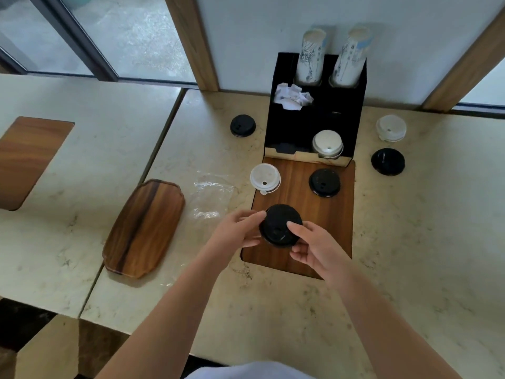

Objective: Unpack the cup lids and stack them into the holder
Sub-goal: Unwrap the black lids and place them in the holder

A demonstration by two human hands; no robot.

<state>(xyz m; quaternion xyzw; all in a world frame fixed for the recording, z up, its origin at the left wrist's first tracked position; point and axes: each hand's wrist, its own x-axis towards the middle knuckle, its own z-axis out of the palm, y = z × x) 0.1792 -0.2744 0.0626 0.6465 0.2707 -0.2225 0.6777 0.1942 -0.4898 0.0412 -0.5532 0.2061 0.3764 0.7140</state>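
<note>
**Both hands on a black lid stack**

Your two forearms reach in from the bottom edge of the head view and meet over the near end of the wooden inset panel [325, 214] in the marble counter [410, 269]. Your left hand [236, 231] curls its fingers round the left rim of a black lid stack [278, 224], and your right hand [314, 248] pinches its right rim, index finger laid across the top and thumb underneath.

Further along the panel lie a second black lid [324, 183] and, on its left edge, a white lid [265, 177]. Just beyond stands the black holder [352, 127]: a white lid stack [327, 144] sits in its front right slot, crumpled paper [293, 96] fills a middle compartment, and two paper cup stacks [310, 57] [349, 60] rise from the back.

Loose on the counter, you have a black lid left of the holder [242, 125], white lids to the right of it [390, 128] and another black lid just nearer [387, 161]. An empty clear plastic bag [211, 196] lies between the panel and a wooden tray [144, 228] on your left.
</note>
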